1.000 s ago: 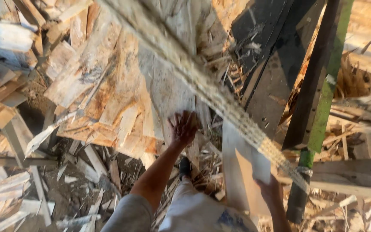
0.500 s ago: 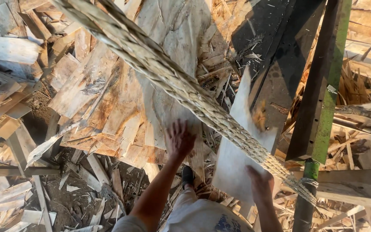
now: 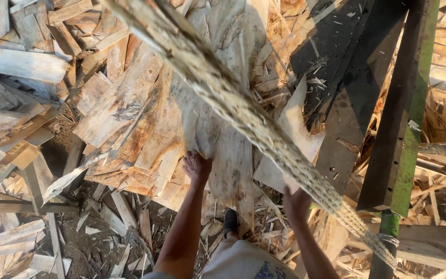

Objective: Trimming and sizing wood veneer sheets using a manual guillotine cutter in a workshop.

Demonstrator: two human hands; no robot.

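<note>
Ground is bare dirt covered with heaped wood scraps (image 3: 21,67) and splintered offcuts; a dark metal frame with a green-painted post (image 3: 411,129) stands at right. Left hand (image 3: 197,166) extends forward on a straight arm, fingers curled over the near edge of a large thin veneer sheet (image 3: 218,119). Right hand (image 3: 296,202) is raised under a pale veneer piece (image 3: 292,139); its grip cannot be determined. The large sheet is rough, knotted, tan with orange staining, lying tilted over the scrap heap. A blurred frayed veneer edge (image 3: 243,113) crosses diagonally close to the camera.
</note>
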